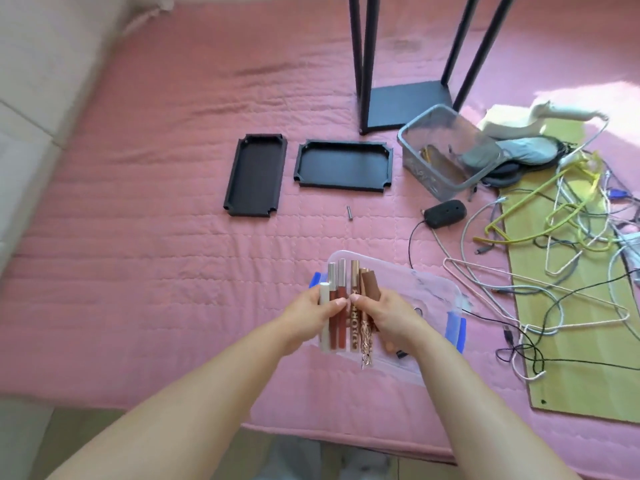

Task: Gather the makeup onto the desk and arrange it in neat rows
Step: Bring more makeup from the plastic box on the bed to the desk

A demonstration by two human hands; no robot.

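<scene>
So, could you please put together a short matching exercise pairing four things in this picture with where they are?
Things:
1. makeup tubes
2. grey basket
3. small screw
4. black mouse

Places:
A. on the pink quilt just nearer than the two black trays
B. tipped beside the black stand's base
C. held in both hands over the clear box
D. on the quilt just nearer than the basket

Pairs: 1-C, 2-B, 3-A, 4-D
</scene>
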